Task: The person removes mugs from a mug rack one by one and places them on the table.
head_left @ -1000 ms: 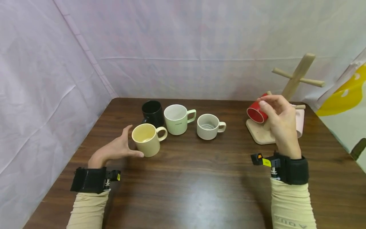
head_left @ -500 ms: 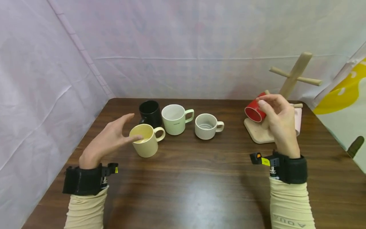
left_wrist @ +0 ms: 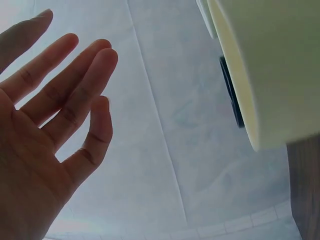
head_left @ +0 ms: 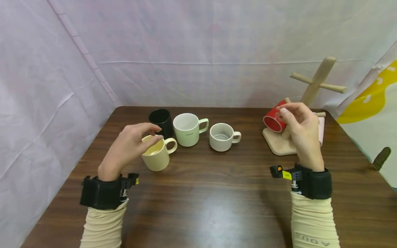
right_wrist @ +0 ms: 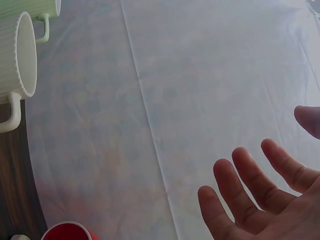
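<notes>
White cloth walls (head_left: 198, 34) rise behind a dark wood-grain bench (head_left: 198, 193), where we see a pale wooden rack (head_left: 316, 81) standing at far right. Before it hangs a person's right hand (head_left: 302, 132), fingers relaxed, slightly parted and gripping nothing. The left hand (head_left: 125, 146) hovers across the bench, its fingers loosely bent and likewise holding nothing. Among the mugs, we find the light green mug (head_left: 186, 136) upright beside the black mug (head_left: 162, 122). The yellow mug (head_left: 156, 161) stands upright in front of the black one, just beside the left hand but apart from it. We spot a ribbed white cup (head_left: 221, 143) near the green handle, and a red mug (head_left: 271, 120) tilted at the rack.
</notes>
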`<action>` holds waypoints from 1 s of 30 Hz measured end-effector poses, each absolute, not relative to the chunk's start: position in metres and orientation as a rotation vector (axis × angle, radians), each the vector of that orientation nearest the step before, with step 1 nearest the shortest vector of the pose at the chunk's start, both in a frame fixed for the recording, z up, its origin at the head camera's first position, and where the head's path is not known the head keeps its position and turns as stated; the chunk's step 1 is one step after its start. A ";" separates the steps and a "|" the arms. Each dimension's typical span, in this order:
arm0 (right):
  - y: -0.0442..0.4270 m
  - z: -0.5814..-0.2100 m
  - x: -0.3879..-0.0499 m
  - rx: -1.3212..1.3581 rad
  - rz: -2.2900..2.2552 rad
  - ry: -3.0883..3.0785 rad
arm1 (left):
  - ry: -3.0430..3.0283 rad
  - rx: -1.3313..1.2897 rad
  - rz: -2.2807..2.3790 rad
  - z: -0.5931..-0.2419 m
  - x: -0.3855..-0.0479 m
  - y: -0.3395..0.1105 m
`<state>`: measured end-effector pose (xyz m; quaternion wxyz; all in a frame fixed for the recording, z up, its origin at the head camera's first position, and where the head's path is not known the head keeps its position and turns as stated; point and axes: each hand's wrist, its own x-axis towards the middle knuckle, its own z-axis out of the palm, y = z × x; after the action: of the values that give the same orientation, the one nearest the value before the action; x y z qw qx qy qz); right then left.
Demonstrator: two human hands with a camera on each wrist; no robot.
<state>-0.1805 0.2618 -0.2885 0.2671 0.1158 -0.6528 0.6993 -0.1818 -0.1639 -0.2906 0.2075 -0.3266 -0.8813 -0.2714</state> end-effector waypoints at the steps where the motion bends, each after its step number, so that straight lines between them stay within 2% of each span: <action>1: 0.262 -0.289 -0.181 0.315 1.885 -1.764 | -2.448 -0.916 -0.754 -0.290 -0.182 -0.162; 19: 0.267 -0.285 -0.177 0.167 1.490 -2.060 | -2.408 -0.950 -0.635 -0.287 -0.188 -0.123; 25: 0.268 -0.284 -0.174 0.273 1.119 -2.244 | -2.361 -0.974 -0.585 -0.288 -0.187 -0.104; 30: 0.267 -0.284 -0.173 0.364 0.999 -2.314 | -2.317 -1.009 -0.568 -0.288 -0.189 -0.091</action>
<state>-0.1725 0.2674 -0.2845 0.2933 0.1367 -0.8687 0.3750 -0.1890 -0.0908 -0.2885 0.2723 -0.3750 -0.8606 -0.2111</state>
